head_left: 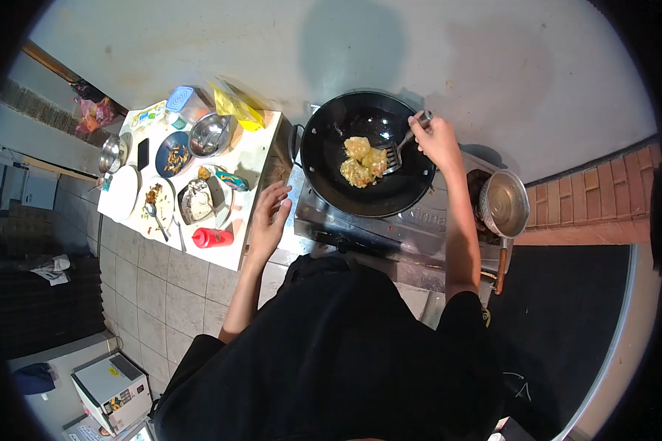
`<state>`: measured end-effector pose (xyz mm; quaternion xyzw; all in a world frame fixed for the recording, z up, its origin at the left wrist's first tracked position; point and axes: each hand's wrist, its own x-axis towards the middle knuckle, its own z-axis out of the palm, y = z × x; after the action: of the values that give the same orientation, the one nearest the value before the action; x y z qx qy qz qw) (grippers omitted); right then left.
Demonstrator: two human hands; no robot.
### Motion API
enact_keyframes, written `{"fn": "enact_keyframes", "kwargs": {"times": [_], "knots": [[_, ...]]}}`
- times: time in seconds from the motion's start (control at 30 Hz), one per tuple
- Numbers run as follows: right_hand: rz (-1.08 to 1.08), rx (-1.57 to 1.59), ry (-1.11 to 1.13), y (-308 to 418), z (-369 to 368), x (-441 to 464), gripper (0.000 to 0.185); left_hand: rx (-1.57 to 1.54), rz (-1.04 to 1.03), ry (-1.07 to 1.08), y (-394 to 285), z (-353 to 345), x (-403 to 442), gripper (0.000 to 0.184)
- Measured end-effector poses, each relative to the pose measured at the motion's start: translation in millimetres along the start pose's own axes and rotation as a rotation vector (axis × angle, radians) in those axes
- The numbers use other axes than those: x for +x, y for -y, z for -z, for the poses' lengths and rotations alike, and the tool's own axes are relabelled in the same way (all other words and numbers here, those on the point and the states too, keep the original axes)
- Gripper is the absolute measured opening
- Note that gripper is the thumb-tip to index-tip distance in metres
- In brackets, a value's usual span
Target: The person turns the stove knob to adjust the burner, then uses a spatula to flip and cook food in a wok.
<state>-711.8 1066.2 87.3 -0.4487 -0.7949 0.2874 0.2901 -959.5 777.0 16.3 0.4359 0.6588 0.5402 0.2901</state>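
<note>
My right hand (437, 141) is closed around the handle of a slotted metal spatula (393, 156). The spatula's blade touches a clump of yellowish food (363, 163) with small bits in it, which looks like egg, inside a black wok (331, 195). The wok sits on a metal gas stove (331, 220). My left hand (270, 217) hangs between the stove and the white table, fingers apart and holding nothing.
On the white table (254, 158) at left stand a steel bowl (212, 135), a blue bowl (173, 154), several plates, a red bottle (212, 237) and a yellow bag (235, 110). A saucepan (504, 203) sits on the stove's right side, its wooden handle jutting towards me.
</note>
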Motion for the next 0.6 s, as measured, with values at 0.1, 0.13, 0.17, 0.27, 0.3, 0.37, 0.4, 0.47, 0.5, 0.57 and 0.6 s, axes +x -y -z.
{"fn": "enact_keyframes", "kwargs": {"times": [0.1, 0.13, 0.17, 0.27, 0.3, 0.37, 0.4, 0.47, 0.5, 0.57, 0.6], "knots": [[-0.164, 0.156, 0.015, -11, -1, -8, 0.027, 0.0, 0.002, 0.006, 1, 2, -1, 0.029], [-0.167, 0.185, 0.009, -16, -1, -11, 0.027, 0.012, 0.0, 0.011, 1, 3, 0, 0.029], [-0.17, 0.213, 0.001, -21, -1, -13, 0.027, 0.012, -0.002, 0.016, 1, 3, 1, 0.029], [-0.252, 0.308, 0.016, -28, 1, -20, 0.024, 0.013, -0.008, 0.027, 0, 1, 5, 0.029], [-0.252, 0.306, 0.013, -29, 3, -22, 0.024, 0.013, -0.021, 0.037, -3, 0, 7, 0.029], [-0.242, 0.308, 0.007, -26, 9, -27, 0.024, 0.013, -0.036, 0.046, -4, -2, 10, 0.028], [-0.242, 0.307, 0.007, -23, 13, -28, 0.024, 0.004, -0.027, 0.047, -3, -2, 11, 0.028], [-0.285, 0.307, -0.021, -18, 21, -30, 0.025, -0.007, -0.016, 0.049, -1, -3, 12, 0.028], [-0.286, 0.305, -0.022, -18, 24, -31, 0.025, -0.008, -0.016, 0.051, 1, -3, 12, 0.028], [-0.294, 0.366, -0.039, -22, 30, -31, 0.025, -0.009, -0.015, 0.053, 1, -2, 13, 0.028], [-0.296, 0.366, -0.038, -23, 33, -31, 0.025, -0.008, -0.018, 0.049, 1, -1, 12, 0.027]]}}
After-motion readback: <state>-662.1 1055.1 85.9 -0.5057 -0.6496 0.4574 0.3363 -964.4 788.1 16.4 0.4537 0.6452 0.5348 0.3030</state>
